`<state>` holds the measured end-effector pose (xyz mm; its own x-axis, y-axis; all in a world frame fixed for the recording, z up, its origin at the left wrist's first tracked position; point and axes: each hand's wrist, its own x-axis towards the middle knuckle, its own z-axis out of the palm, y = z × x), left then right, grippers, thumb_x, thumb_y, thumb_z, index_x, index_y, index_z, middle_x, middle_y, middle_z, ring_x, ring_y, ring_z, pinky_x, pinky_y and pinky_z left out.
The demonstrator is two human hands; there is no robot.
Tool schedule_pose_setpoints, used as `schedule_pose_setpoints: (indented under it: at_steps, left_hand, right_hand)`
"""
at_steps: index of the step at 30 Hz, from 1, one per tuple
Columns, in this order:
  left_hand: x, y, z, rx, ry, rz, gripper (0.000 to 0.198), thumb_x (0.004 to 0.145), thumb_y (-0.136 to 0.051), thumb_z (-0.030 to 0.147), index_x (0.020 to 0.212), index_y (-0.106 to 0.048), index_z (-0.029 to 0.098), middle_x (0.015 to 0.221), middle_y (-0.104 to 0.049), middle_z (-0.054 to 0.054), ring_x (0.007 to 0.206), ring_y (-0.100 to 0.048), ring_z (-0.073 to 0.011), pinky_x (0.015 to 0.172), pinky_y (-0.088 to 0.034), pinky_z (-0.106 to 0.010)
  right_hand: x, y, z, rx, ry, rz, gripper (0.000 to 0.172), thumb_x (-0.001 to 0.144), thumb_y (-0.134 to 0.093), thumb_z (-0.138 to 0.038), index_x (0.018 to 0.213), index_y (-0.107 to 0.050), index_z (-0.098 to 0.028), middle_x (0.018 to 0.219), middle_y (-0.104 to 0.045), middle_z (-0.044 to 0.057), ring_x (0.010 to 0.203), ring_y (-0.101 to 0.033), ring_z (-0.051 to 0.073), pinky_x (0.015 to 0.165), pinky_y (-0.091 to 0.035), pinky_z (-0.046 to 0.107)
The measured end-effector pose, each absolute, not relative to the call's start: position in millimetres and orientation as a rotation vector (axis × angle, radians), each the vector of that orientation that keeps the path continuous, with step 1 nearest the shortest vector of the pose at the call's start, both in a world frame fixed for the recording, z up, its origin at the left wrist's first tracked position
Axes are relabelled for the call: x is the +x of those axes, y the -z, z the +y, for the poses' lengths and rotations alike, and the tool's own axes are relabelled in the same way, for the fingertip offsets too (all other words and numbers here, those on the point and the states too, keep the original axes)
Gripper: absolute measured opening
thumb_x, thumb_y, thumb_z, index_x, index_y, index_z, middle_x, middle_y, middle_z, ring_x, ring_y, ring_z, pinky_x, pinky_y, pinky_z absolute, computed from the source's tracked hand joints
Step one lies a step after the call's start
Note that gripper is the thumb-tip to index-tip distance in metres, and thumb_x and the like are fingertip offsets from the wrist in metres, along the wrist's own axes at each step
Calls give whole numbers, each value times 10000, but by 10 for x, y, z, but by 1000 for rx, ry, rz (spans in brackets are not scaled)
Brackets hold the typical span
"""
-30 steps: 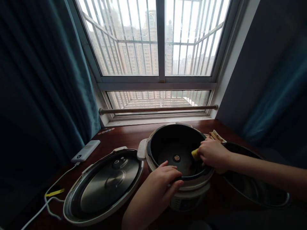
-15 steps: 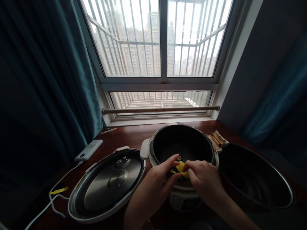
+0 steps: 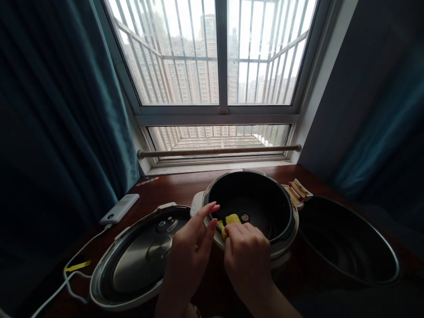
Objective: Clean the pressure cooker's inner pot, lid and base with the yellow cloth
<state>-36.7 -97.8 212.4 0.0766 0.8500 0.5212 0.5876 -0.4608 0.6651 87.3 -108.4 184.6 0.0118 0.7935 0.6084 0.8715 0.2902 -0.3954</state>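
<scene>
A cooker body (image 3: pixel 197 204) with a dark, round interior stands at the centre. My right hand (image 3: pixel 247 247) is closed on a yellow cloth (image 3: pixel 232 219) at the cooker's near-left rim. Just left of it, my left hand (image 3: pixel 194 238) has its fingers apart and holds nothing, close to the same rim. A small round metal part (image 3: pixel 244 217) shows on the floor of the cooker. To the left lies a detached lid (image 3: pixel 142 260), its metallic inner side up, partly behind my left hand.
A dark oval pot (image 3: pixel 351 243) stands at the right, beside the cooker's hinge (image 3: pixel 300 190). At the left are a white power bank (image 3: pixel 119 209), a white cable (image 3: pixel 79 251) and a yellow strip (image 3: pixel 77 266). Behind the wooden table is a barred window.
Both hands have moved left along the cooker's near rim, my right hand taking the yellow cloth with it. My left hand has come away from the cloth. The view has shifted slightly.
</scene>
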Motion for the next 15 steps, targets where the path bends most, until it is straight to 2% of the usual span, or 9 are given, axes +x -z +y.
schedule_pose_setpoints:
  at_steps: [8, 13, 15]
  left_hand:
    - [-473, -2054, -882, 2047, -1192, 1551, 390, 861, -446, 406, 1186, -546, 217, 1202, -607, -29, 1117, -553, -198, 941, -439, -315]
    - [-551, -2011, -857, 1948, -1179, 1655, 438, 859, -443, 424, 1236, -491, 207, 1112, -659, -42, 1065, -586, -220, 901, -463, -356]
    - [-546, -2026, -880, 1963, -1181, 1629, 404, 854, -462, 410, 1203, -524, 216, 1083, -671, -41, 1043, -598, -220, 891, -467, -353]
  right_hand:
    - [1063, -1805, -1199, -1127, 97, -1842, 333, 714, -424, -43, 945, -631, -164, 937, -668, 35, 842, -540, 194, 769, -386, 329]
    - [1282, -1739, -1257, -1135, 209, -1754, 299, 715, -439, -33, 913, -617, -169, 870, -664, 34, 843, -543, 192, 781, -402, 343]
    - [1432, -1698, -1254, -1177, 282, -1722, 276, 722, -447, -28, 887, -609, -179, 838, -660, 30, 846, -549, 190, 789, -407, 349]
